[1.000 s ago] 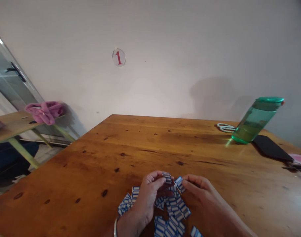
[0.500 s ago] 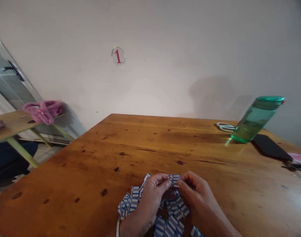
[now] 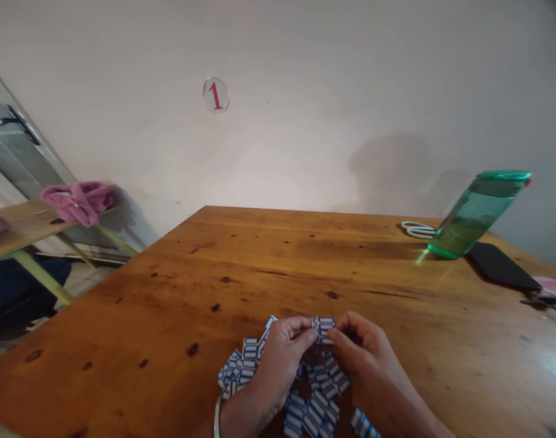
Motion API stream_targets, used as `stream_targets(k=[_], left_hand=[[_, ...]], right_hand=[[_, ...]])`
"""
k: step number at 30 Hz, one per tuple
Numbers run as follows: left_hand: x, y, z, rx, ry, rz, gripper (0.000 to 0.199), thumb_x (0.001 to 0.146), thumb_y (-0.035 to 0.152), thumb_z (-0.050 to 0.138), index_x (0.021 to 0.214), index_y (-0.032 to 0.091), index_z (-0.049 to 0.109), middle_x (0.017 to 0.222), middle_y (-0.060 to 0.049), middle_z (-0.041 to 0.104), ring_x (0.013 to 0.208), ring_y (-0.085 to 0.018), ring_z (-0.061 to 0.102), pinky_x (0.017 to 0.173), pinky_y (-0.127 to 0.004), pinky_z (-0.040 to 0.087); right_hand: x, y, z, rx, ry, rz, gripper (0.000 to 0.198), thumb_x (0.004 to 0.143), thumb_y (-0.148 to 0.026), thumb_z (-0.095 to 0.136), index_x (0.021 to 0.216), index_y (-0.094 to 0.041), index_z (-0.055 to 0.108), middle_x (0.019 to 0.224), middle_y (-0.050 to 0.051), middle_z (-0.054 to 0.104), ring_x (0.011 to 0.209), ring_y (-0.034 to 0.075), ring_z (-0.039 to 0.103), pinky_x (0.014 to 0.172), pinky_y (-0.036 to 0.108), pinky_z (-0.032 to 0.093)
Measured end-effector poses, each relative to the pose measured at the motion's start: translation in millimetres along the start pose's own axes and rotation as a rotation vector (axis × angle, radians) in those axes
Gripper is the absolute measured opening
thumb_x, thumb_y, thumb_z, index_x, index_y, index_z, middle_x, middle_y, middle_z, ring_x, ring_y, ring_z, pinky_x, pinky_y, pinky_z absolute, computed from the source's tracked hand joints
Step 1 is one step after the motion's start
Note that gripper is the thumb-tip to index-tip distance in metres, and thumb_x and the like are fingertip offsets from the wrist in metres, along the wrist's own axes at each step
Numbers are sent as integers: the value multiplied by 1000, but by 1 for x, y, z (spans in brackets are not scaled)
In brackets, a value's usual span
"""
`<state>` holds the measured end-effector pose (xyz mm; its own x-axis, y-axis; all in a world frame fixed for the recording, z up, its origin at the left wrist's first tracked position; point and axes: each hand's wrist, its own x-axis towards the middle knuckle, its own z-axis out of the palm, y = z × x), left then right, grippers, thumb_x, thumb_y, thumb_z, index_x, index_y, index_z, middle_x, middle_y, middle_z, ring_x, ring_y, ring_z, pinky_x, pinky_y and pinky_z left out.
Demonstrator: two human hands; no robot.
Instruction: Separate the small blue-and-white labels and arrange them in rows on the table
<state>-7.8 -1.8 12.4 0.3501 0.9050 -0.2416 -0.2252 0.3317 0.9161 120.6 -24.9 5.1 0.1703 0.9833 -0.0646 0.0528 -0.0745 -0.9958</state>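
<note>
Between my two hands, just above the table, is a small piece of white paper printed with blue-edged boxes, like a label strip. My left hand pinches its left edge between thumb and fingers. On the opposite edge, the thumb and fingertips of my right hand are closed. Beneath and around the hands lie loose heaps of similar label pieces: one pile left of my left wrist, another between the forearms. A single strip sits by my right forearm. My left forearm covers part of the left pile.
The knotted wooden table reaches to the wall. At the right stand a green water bottle, a white coiled cable and a flat black device. A pink cloth rests on a side table at the left.
The view has tilted slightly, so the scene sits a little higher. Both hands keep hold of the label strip, which shows slightly more of its printed face.
</note>
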Motion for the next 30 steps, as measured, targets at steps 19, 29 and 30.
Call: stream_targets(k=[19, 29, 30], left_hand=[[1, -3, 2, 10, -37, 76, 19, 67, 28, 66, 79, 14, 71, 71, -4, 67, 69, -15, 58, 68, -26, 45], [1, 0, 1, 25, 29, 68, 15, 62, 28, 68, 64, 13, 67, 61, -1, 63, 60, -13, 56, 63, -25, 45], [1, 2, 0, 19, 39, 65, 16, 62, 28, 69, 64, 13, 67, 61, -1, 63, 59, -13, 56, 62, -26, 46]], right_hand=[[1, 1, 0, -135, 20, -52, 26, 71, -37, 56, 56, -19, 45, 48, -7, 39, 45, 9, 32, 40, 21, 25], [2, -7, -7, -364, -72, -138, 21, 75, -32, 51, 59, -19, 47, 52, -4, 45, 50, 10, 38, 45, 21, 31], [3, -11, -10, -386, -118, -144, 20, 75, -31, 51, 60, -18, 49, 53, -3, 47, 51, 11, 40, 46, 21, 32]])
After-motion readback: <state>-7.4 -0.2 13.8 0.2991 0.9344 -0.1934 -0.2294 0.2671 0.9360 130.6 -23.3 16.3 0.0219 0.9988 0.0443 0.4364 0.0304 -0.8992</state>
